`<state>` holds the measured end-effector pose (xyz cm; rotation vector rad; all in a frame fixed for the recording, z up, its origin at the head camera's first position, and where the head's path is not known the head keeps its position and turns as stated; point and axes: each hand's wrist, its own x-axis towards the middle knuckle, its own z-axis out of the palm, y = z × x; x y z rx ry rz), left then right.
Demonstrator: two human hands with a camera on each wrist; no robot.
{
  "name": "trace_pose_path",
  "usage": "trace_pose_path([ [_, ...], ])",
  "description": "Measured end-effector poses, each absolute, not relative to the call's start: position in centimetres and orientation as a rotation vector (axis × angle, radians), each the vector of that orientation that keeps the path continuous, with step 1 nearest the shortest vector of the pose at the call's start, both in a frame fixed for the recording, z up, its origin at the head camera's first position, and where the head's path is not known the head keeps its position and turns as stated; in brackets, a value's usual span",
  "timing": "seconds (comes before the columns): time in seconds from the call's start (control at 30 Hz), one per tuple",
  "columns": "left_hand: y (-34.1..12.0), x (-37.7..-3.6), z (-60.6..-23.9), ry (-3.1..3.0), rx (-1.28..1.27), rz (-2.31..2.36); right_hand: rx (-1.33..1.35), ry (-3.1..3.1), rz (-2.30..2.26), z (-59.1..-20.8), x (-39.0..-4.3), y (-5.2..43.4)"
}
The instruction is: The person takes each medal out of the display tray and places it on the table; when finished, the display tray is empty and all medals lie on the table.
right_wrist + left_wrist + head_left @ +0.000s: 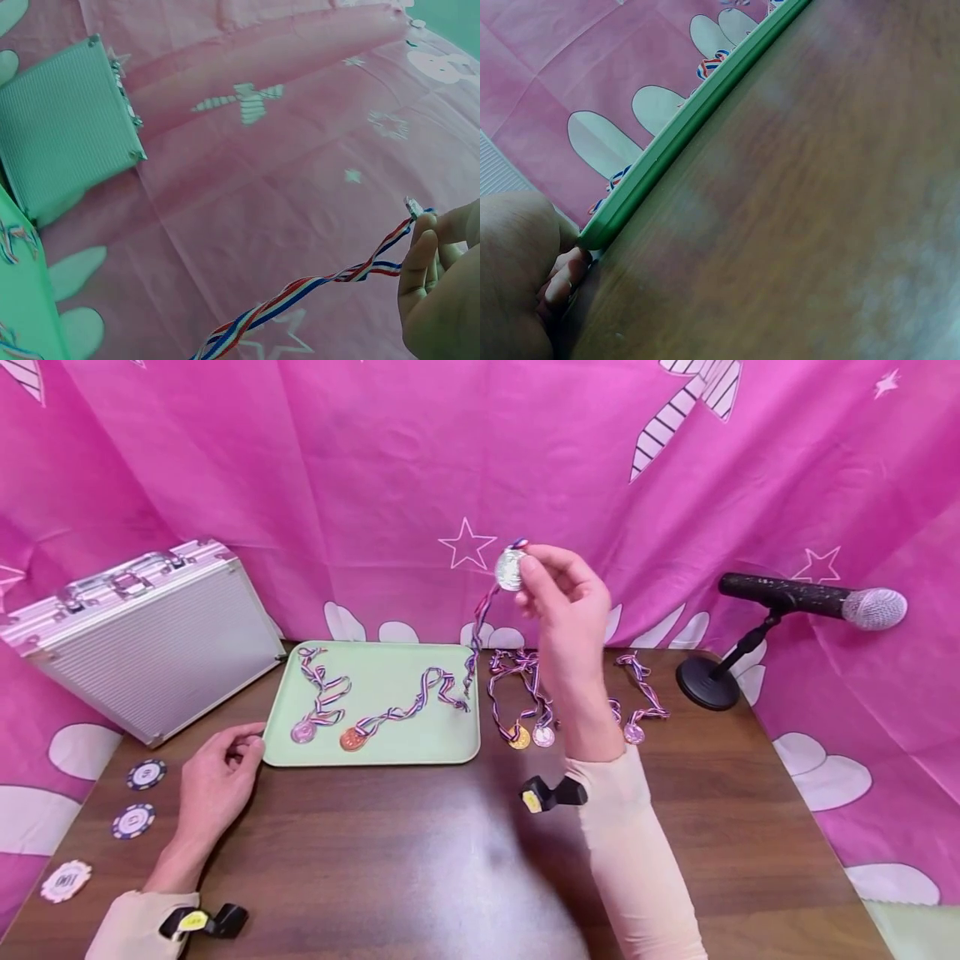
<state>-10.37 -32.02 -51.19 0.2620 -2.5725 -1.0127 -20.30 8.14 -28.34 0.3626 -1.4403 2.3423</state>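
Your right hand (566,589) is raised well above the tabletop (450,852), its fingers (536,578) pinching a silver medal (509,568) by the rim, disc upright and facing you. The striped ribbon (477,627) hangs from the top of the medal down and to the left, so its long axis runs from your fingertips to the far right corner of the green tray (390,752), where its loose end trails onto the tray. The right hand is clearly the nearer one; the wrist view shows the same ribbon (300,289) running off taut from the fingers (417,266).

Your left hand (217,777) rests on the tabletop at the tray's near left corner, fingers loosely curled and touching the rim; the left wrist view shows a fingertip (564,274) against the tray edge (675,142). It grips nothing.

On the tray lie a pink medal (302,732) and a bronze medal (352,739), ribbons snaking toward the far edge. Just right of the tray, on the tabletop, lie a gold medal (519,738) and more medals (633,733). Poker chips (146,773) sit near the left edge; the print on them is too small to read. An aluminium case (150,635) and a microphone (813,597) stand at the far corners.
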Motion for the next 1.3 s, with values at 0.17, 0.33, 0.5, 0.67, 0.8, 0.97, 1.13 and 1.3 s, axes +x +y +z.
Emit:
trace_pose_path([
  [0.17,-31.9,-10.5,-51.2,-2.571,0.265,-1.001,0.285,-1.414,2.314,-27.6,-20.9,12.1],
  [0.33,-31.9,-10.5,-51.4,-2.553,0.265,-1.001,0.180,-1.459,2.275,-27.1,-22.8,16.3],
  [0.5,-32.0,-10.4,-51.5,-2.553,0.269,-1.004,0.049,-1.417,2.305,-26.5,-25.1,20.3],
  [0.67,-32.0,-10.4,-51.6,-2.566,0.260,-1.002,0.001,-1.397,2.188,-27.3,-25.7,23.7],
  [0.8,-32.0,-10.6,-51.5,-2.567,0.256,-0.995,-0.092,-1.511,2.132,-30.6,-25.3,25.7],
  [0.97,-31.9,-10.6,-51.4,-2.567,0.269,-0.997,-0.209,-1.700,2.118,-36.3,-24.0,27.0],
  [1.13,-31.9,-10.5,-51.3,-2.565,0.270,-1.002,-0.294,-1.889,2.053,-40.8,-22.2,27.6],
  [1.3,-31.8,-10.6,-51.4,-2.550,0.264,-1.005,-0.354,-2.015,2.003,-43.6,-20.3,28.3],
])
